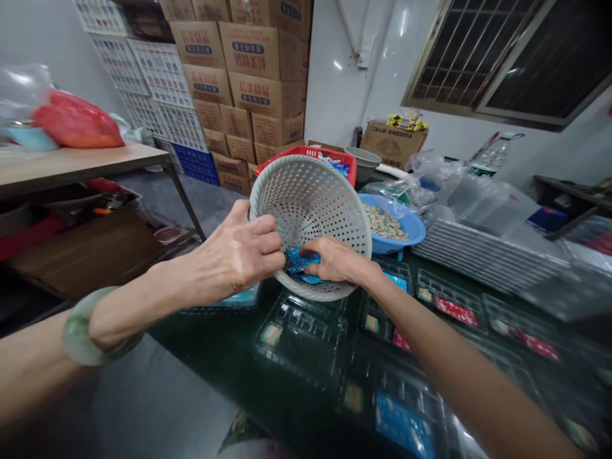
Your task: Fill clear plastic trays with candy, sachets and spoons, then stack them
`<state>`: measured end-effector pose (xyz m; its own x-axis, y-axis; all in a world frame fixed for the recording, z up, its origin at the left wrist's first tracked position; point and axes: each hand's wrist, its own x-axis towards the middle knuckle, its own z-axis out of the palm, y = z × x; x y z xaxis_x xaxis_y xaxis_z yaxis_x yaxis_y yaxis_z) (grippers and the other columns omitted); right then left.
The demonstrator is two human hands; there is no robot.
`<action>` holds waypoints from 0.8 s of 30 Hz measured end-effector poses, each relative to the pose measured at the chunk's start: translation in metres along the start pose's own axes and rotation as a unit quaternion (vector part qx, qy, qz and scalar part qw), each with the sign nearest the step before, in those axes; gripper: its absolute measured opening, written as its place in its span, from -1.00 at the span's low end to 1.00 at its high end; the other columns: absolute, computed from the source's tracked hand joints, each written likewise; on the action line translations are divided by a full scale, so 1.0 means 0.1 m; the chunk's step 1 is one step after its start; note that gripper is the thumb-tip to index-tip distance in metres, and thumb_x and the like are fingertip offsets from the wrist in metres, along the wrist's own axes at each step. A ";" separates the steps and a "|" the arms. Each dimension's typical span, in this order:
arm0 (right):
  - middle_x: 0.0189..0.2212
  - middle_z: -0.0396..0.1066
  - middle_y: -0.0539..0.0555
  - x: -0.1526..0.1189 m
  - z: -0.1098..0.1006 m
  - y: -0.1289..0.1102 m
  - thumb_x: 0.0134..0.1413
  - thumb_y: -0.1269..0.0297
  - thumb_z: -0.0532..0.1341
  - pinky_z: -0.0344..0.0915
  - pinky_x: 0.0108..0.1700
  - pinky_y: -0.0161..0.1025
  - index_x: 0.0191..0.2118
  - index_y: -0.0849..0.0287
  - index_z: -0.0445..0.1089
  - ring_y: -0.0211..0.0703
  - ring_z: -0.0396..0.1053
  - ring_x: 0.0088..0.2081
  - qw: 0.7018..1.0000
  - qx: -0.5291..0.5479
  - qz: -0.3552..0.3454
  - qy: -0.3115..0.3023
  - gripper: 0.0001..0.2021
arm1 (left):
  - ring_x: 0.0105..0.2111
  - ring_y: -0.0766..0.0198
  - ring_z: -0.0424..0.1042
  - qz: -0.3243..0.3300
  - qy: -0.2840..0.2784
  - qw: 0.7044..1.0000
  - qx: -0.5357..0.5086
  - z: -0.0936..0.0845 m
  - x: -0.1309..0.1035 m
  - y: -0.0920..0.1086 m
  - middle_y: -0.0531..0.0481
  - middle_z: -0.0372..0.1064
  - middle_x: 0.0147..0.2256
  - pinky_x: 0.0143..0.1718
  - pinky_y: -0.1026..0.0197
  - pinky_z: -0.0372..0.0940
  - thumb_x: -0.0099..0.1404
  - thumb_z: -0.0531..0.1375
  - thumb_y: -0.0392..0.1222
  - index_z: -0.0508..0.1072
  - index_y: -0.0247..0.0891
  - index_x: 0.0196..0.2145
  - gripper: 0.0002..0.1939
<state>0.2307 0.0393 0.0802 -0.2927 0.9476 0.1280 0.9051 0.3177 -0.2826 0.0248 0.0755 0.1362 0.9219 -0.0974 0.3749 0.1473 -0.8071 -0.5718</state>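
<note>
A light grey perforated plastic basket (315, 191) is tilted toward me above the table. My left hand (248, 252) is closed on its left rim; a green bangle (79, 325) circles that wrist. My right hand (335, 260) reaches into the basket, its fingers closed around blue patterned packets (302, 261) near the lower rim. How many packets it holds is hidden. Below the basket lies a clear compartment tray (303, 341) with a small pale striped piece (271, 334) in one compartment.
More clear trays (449, 296) to the right hold striped pieces and red or blue packets (404, 424). Behind stand a blue basin (414, 231) of small pieces, a red basket (351, 172) and stacked clear trays (492, 255). Cartons (258, 54) are piled by the wall; a side table (138, 158) stands left.
</note>
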 end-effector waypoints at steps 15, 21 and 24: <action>-0.51 0.37 -0.01 -0.66 -0.32 0.27 0.04 0.31 0.09 0.17 -0.38 -0.33 -0.39 0.23 0.41 -0.28 0.25 -0.47 0.930 0.162 0.071 0.323 -0.82 | -0.43 0.21 0.08 -0.047 -0.047 0.997 0.048 -0.09 -0.24 -0.20 0.04 0.15 -0.57 -0.38 0.09 -0.12 0.30 -0.03 -0.16 0.20 -0.23 -0.59 -0.69; -0.51 0.41 0.00 -0.65 0.38 0.58 0.03 0.37 0.05 0.16 -0.41 -0.37 -0.43 0.22 0.43 -0.26 0.30 -0.45 0.976 0.081 0.163 0.119 -0.80 | -0.41 0.21 0.07 -0.083 -0.059 0.993 0.063 -0.16 -0.36 -0.26 0.01 0.21 -0.55 -0.35 0.09 -0.13 0.32 -0.07 -0.16 0.32 -0.23 -0.52 -0.69; -0.45 0.44 0.01 -0.46 0.66 0.47 0.01 0.40 0.07 0.18 -0.38 -0.35 -0.40 0.16 0.45 -0.22 0.35 -0.38 0.980 0.049 0.169 0.094 -0.80 | -0.41 0.20 0.08 -0.068 -0.050 0.996 0.042 -0.17 -0.34 -0.22 0.01 0.21 -0.55 -0.36 0.08 -0.14 0.34 -0.09 -0.13 0.33 -0.23 -0.51 -0.66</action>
<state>0.2659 0.0128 -0.0016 0.0889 0.9794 0.1814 0.9037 -0.0027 -0.4281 -0.0163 0.0868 0.1484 0.9220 0.0706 0.3807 0.2979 -0.7574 -0.5811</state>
